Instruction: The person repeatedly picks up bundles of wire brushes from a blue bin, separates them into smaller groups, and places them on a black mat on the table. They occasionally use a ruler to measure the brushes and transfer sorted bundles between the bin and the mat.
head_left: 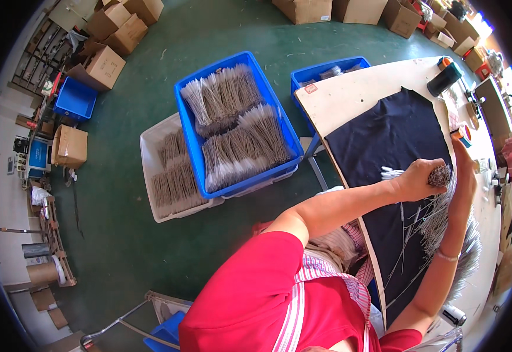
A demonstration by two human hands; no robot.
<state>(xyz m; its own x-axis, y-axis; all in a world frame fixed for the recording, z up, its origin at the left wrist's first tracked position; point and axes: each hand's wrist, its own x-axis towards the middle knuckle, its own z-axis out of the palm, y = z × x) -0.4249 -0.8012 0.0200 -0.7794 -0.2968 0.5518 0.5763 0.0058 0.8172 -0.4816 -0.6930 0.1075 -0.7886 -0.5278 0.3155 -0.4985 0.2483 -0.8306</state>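
My left hand (417, 180) is closed around a bundle of thin twisted-wire brushes (439, 176). The wire ends face right, and white bristle tips (390, 172) stick out on the left side of the fist. Just right of the wire ends, my right hand (464, 167) is held flat with its fingers stretched out. Whether its palm touches the wires I cannot tell. Under my arms, a loose heap of similar brushes (433, 226) lies on a dark cloth (385, 132), partly hidden by my right forearm. More pale bristles (471, 252) show beyond that forearm.
The cloth covers part of a pale worktable (338, 104). On its far side are a dark cylinder (443, 79) and an orange-rimmed roll (462, 135). To the left, a blue crate (241, 193) full of brush bundles rests over a white crate (150, 155). Cardboard boxes (100, 67) stand farther off.
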